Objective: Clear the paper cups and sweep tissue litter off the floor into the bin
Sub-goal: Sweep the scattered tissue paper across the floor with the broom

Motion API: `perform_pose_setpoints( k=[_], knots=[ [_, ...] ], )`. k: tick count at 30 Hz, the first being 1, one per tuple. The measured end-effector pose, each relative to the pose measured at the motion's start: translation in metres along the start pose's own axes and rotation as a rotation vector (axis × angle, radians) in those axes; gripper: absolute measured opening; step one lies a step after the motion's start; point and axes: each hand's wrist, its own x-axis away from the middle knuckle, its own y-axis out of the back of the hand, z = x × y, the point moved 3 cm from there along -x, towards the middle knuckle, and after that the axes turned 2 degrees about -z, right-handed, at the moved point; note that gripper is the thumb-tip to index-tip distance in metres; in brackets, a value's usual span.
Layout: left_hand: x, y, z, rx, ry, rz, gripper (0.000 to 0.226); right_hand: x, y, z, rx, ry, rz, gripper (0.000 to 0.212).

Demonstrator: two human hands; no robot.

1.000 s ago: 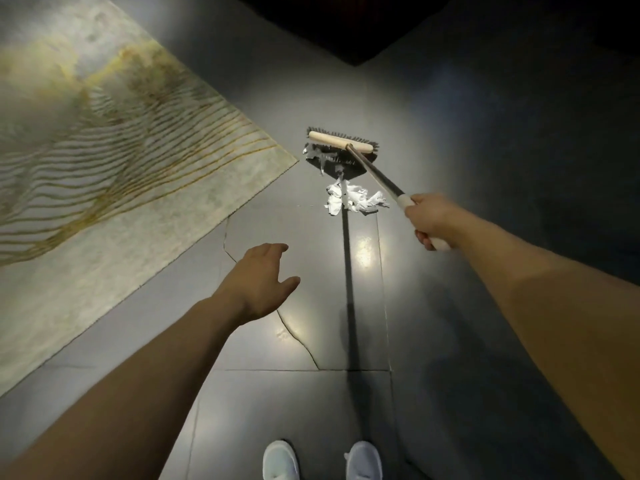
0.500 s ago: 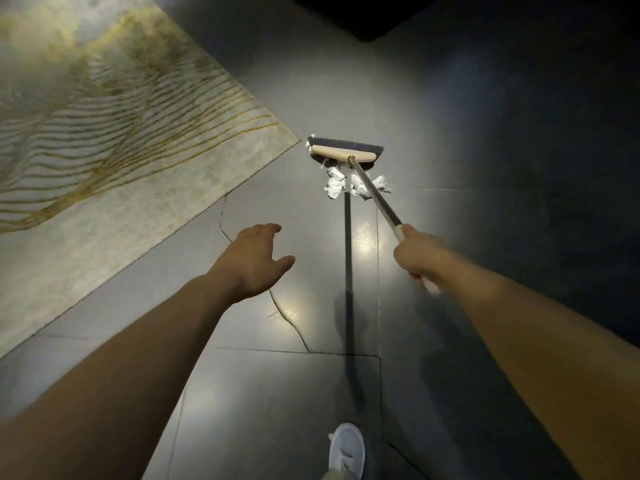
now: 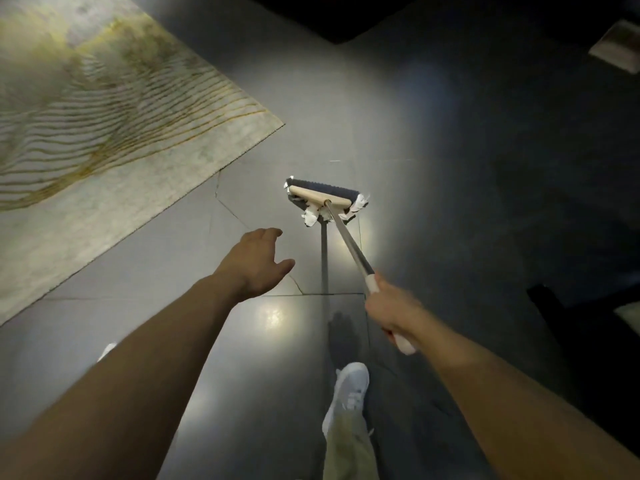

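A broom with a pale wooden head and dark bristles rests on the grey tiled floor ahead of me. Crumpled white tissue litter lies bunched against the near side of its head, partly under it. My right hand grips the white end of the metal handle. My left hand hovers over the floor to the left of the broom, fingers relaxed and holding nothing. No paper cups or bin are in view.
A beige rug with gold lines covers the floor at the left, its corner close to the broom. My white shoe steps forward below the handle. Dark furniture stands at the right edge. A crack runs through the tiles.
The broom head has been drawn toward me, dragging the tissue with it. My right hand moved back and down. One foot has stepped forward.
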Motion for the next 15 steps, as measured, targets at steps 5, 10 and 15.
perform_pose_setpoints(
  k=[5, 10, 15],
  knots=[
    [0.078, -0.038, 0.011, -0.021, 0.045, 0.064, 0.064, 0.082, -0.048, -0.030, -0.051, -0.035, 0.044, 0.054],
    [0.122, -0.060, 0.000, 0.013, 0.041, 0.028, 0.064, 0.114, -0.047, -0.050, -0.102, 0.029, -0.041, 0.041],
    [0.150, -0.070, 0.003, 0.066, 0.071, -0.046, 0.064, 0.112, -0.023, -0.055, -0.021, 0.090, -0.155, 0.037]
  ],
)
